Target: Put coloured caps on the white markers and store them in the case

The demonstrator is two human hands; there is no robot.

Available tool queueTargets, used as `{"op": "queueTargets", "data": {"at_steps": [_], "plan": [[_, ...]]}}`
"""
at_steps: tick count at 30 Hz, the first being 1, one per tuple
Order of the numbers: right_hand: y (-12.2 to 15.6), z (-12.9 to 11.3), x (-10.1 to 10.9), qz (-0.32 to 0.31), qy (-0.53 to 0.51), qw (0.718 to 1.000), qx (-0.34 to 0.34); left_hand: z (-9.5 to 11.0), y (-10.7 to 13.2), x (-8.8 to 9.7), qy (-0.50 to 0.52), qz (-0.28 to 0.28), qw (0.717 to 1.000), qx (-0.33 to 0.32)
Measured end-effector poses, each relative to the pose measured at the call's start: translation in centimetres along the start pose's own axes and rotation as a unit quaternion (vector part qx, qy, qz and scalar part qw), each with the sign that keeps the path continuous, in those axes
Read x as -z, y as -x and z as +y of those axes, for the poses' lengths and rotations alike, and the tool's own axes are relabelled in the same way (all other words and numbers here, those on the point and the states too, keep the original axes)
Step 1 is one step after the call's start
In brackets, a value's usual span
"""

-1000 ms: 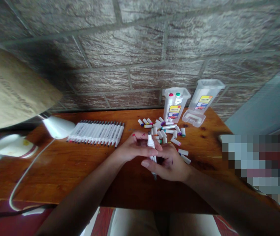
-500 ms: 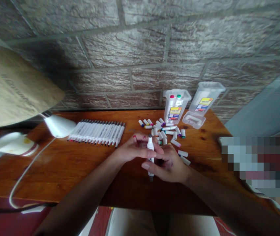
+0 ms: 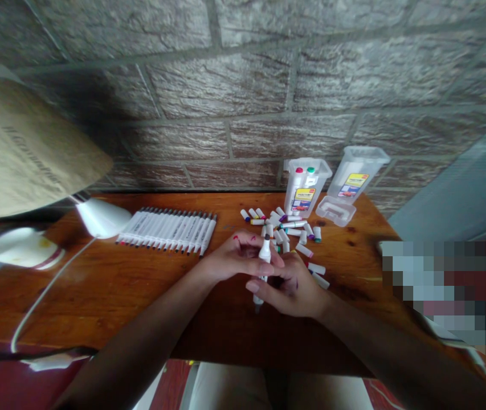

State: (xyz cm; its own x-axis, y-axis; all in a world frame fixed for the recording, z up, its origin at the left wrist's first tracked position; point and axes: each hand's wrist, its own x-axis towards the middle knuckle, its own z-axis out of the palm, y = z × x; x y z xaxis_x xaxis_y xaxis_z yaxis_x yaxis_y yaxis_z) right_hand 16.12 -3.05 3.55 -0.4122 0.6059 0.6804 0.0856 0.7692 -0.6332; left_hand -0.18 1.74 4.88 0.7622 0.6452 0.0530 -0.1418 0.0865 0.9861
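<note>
Both hands meet over the middle of a wooden table (image 3: 131, 290). My right hand (image 3: 291, 287) is closed round a white marker (image 3: 263, 256) that stands nearly upright, dark tip down. My left hand (image 3: 236, 256) pinches the marker's upper part with thumb and fingers; ink spots mark its fingertips. Just behind the hands lies a scatter of loose marker caps (image 3: 288, 228) in several colours. A neat row of uncapped white markers (image 3: 168, 230) lies to the left.
Two clear plastic marker cases stand near the brick wall: one (image 3: 305, 185) holds two markers, the other (image 3: 356, 176) looks empty with its lid (image 3: 335, 210) in front. A white lamp (image 3: 99, 219) and its cable (image 3: 41, 302) sit at left.
The marker has tilted slightly and my hands have shifted a little; the view has edged downward. Nothing was picked up or let go.
</note>
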Motion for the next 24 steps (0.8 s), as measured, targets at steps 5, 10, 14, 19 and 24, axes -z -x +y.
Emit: {"op": "queueTargets", "data": {"at_steps": [5, 10, 14, 19, 24], "plan": [[0.10, 0.06, 0.04, -0.012, 0.006, 1.000, -0.014, -0.07, -0.15, -0.27, 0.018, 0.025, 0.999, -0.016], [0.19, 0.28, 0.05, -0.018, 0.000, 1.000, -0.025, 0.16, -0.42, -0.69, 0.034, 0.040, 0.998, -0.019], [0.14, 0.33, 0.02, -0.014, -0.011, 0.999, -0.026, -0.05, -0.48, -0.61, 0.029, 0.050, 0.998, -0.005], [0.16, 0.31, -0.02, -0.016, -0.010, 0.999, -0.049, -0.47, -0.48, -0.23, 0.020, 0.056, 0.998, -0.004], [0.25, 0.18, -0.15, -0.014, -0.037, 0.994, -0.101, -0.52, -0.57, -0.14, 0.032, 0.052, 0.998, -0.023]]}}
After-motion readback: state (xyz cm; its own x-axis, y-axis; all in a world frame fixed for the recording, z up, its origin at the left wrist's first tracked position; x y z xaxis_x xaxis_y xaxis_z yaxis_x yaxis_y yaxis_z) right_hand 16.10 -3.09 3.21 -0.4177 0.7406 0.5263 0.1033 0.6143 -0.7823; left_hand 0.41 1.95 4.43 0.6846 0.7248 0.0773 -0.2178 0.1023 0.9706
